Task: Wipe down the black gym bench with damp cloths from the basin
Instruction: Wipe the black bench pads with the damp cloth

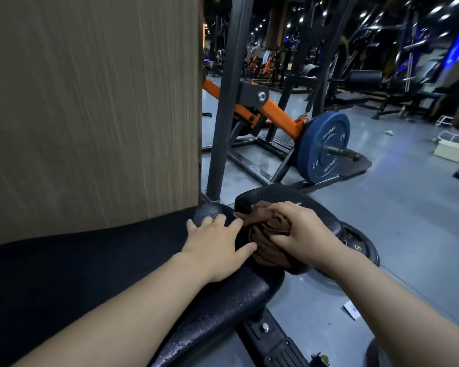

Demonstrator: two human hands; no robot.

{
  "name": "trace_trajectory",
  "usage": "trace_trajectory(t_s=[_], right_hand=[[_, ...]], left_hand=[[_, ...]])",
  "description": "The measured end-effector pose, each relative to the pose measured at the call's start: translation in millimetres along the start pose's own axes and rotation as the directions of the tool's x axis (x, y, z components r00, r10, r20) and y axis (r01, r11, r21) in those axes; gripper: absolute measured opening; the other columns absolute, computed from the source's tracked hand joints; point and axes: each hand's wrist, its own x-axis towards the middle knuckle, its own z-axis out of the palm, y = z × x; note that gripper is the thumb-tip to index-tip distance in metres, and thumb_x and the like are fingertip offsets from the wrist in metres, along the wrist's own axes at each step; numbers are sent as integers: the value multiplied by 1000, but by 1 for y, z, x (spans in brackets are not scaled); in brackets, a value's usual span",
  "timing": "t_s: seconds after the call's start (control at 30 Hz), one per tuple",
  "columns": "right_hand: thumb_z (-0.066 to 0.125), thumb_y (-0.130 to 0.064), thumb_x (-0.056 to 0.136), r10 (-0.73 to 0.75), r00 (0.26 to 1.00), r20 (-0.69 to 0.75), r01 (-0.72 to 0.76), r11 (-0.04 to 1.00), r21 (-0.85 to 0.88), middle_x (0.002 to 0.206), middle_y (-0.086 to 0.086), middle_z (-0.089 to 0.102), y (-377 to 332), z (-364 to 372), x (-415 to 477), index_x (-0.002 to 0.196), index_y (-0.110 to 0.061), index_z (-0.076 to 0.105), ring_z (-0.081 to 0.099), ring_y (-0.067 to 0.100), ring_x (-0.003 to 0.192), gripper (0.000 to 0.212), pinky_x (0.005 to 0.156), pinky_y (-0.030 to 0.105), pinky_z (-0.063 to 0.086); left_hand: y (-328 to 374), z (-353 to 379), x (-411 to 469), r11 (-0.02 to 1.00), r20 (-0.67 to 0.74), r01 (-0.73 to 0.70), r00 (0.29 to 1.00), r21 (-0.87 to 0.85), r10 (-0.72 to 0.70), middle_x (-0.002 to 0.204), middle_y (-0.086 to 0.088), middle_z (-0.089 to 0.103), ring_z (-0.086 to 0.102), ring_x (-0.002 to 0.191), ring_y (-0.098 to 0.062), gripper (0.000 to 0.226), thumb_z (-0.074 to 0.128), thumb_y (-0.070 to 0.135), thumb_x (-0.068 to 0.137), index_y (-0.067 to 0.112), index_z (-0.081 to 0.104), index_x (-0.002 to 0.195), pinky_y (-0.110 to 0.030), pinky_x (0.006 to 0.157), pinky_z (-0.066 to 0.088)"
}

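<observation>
On the bench (90,274), lengthwise left-to-right; brown cloth (265,256) in right hand (302,231)

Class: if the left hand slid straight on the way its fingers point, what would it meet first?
Probably the brown cloth gripped by the right hand on the black bench; the left hand's index fingertip seems to touch its edge.

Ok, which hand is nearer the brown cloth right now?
Right. The right hand grips the brown cloth on the black bench; the left hand lies flat on the bench just beside the cloth, reaching its edge.
</observation>
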Motion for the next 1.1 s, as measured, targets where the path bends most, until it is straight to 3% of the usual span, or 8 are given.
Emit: trace_trajectory(t_s=[0.13, 0.2, 0.3, 0.5, 0.7, 0.8, 0.93, 1.1], right_hand=[[69, -34, 73, 87, 996, 22, -81, 977, -198, 133, -2, 58, 31, -4, 8, 124, -21, 63, 51, 19, 127, 53, 106, 31, 40], [63, -51, 75, 149, 988, 48, -134, 963, -234, 148, 1, 46, 40, 3, 9, 137, -18, 56, 39, 20, 140, 71, 115, 32, 32], [62, -55, 84, 154, 982, 105, -126, 963, -237, 159, 1, 28, 48, 17, 18, 148, -16, 42, 28, 18, 146, 77, 119, 31, 23], [66, -46, 85, 111, 986, 127, -88, 981, -176, 152, -5, 37, 45, 37, 83, 143, -20, 48, 42, 15, 137, 66, 114, 28, 32], [68, -47, 83, 168, 979, 117, -148, 976, -162, 148, 2, 42, 48, 51, 121, 144, -19, 47, 47, 22, 132, 71, 113, 34, 35], [65, -55, 78, 188, 974, 126, -165, 971, -174, 148, -4, 41, 56, 44, 117, 145, -28, 44, 48, 23, 131, 76, 113, 36, 36], [71, -46, 83, 197, 976, 96, -186, 975, -119, 143, -9, 48, 75, 19, 104, 134, -32, 58, 52, 14, 126, 54, 104, 21, 36], [68, -63, 77, 291, 956, 33, -286, 951, -115, 135, -12, 55, 110, -16, 81, 119, -38, 68, 54, 8, 121, 49, 104, 23, 39]], left_hand=[[10, -4, 17, 997, 85, 12, 996, 72, -18, 145, -9, 38, 33, 135, -36, 82, 28, 84, 83, 30, 38, 143, -72, 109, 16], [11, -7, 22, 996, 134, 14, 991, 83, -25, 147, -8, 36, 32, 137, -36, 89, 33, 88, 77, 30, 37, 144, -73, 109, 15], [8, -7, 24, 998, 145, 13, 989, 62, -22, 147, -5, 35, 32, 137, -34, 95, 37, 92, 72, 33, 34, 146, -70, 108, 22], [5, 2, 23, 999, 75, 47, 996, -3, -47, 143, 0, 38, 36, 132, -27, 105, 42, 95, 64, 25, 39, 141, -61, 107, 33], [5, 0, 21, 997, 58, 77, 995, 13, -78, 139, 2, 43, 40, 131, -24, 110, 40, 99, 59, 20, 46, 134, -60, 108, 32], [5, -1, 22, 997, 60, 75, 995, 16, -76, 139, 4, 43, 40, 131, -22, 110, 40, 99, 58, 22, 45, 136, -58, 110, 30], [4, -1, 21, 998, 64, 69, 996, 1, -69, 140, 5, 42, 39, 133, -21, 113, 40, 100, 58, 23, 42, 140, -57, 113, 28], [4, -4, 24, 997, 103, 68, 992, 29, -71, 143, 5, 40, 38, 135, -22, 117, 37, 101, 57, 23, 39, 144, -60, 115, 22]])
